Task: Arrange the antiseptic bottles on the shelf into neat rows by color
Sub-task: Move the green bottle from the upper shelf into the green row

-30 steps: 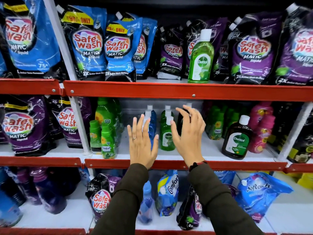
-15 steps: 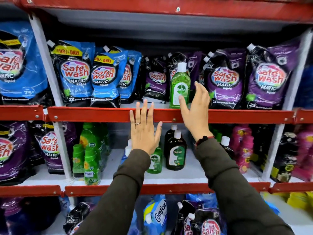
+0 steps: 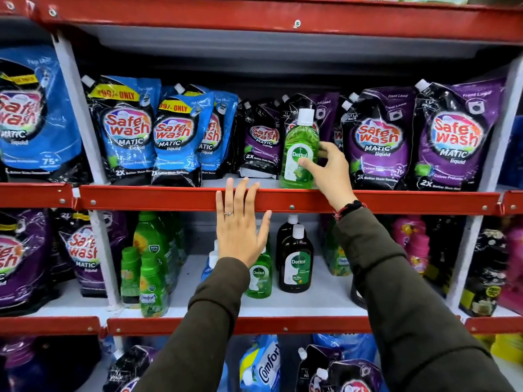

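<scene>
On the upper shelf (image 3: 283, 198), right hand (image 3: 331, 174) now grips green bottle (image 3: 300, 148).

Two arms in dark olive sleeves.
Left hand (image 3: 240, 227) wears a ring (image 3: 228, 213); right hand (image 3: 331, 172) a red-and-black wristband (image 3: 349, 208).

Right hand (image 3: 329, 171) grips the green Dettol bottle (image 3: 299, 149) among pouches; left hand (image 3: 240, 222) lies flat against the red shelf edge (image 3: 169, 198).
</scene>
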Demonstrator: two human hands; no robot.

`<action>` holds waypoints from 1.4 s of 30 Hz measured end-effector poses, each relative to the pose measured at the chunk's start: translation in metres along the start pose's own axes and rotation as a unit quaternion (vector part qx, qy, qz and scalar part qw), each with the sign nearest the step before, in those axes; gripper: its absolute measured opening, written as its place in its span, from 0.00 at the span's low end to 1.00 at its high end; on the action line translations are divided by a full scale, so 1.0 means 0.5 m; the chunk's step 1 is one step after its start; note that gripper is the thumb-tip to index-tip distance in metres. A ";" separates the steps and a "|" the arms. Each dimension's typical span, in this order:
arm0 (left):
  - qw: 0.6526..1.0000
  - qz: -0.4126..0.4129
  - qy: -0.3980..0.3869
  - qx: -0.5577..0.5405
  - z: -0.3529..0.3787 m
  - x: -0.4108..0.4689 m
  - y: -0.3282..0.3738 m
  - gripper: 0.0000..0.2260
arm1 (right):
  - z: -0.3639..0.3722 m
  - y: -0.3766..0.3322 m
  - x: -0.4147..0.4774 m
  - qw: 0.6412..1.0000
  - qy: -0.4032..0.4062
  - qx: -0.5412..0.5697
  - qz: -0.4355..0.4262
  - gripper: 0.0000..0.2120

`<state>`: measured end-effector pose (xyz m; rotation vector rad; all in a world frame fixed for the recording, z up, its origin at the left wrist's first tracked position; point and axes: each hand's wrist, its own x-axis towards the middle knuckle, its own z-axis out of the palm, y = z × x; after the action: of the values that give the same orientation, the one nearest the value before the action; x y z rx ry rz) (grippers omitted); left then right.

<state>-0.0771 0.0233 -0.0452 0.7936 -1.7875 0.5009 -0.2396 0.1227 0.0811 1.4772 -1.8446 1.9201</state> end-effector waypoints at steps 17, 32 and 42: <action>1.000 -0.020 -0.009 -0.021 -0.019 -0.032 0.012 0.30 | -0.057 -0.064 -0.070 0.990 -0.084 0.110 -0.015 0.23; 0.984 -0.066 -0.162 -0.043 0.004 -0.333 0.002 0.31 | 0.037 0.116 -0.303 0.983 -0.135 0.117 0.040 0.21; 0.942 -0.109 -0.310 -0.060 0.016 -0.480 -0.008 0.25 | 0.099 0.238 -0.377 0.979 -0.153 0.097 0.089 0.18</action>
<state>-0.0285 0.0814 -0.2730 1.1324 -2.2365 -0.0215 -0.1903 0.1503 -0.1400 1.8139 -2.0253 2.1063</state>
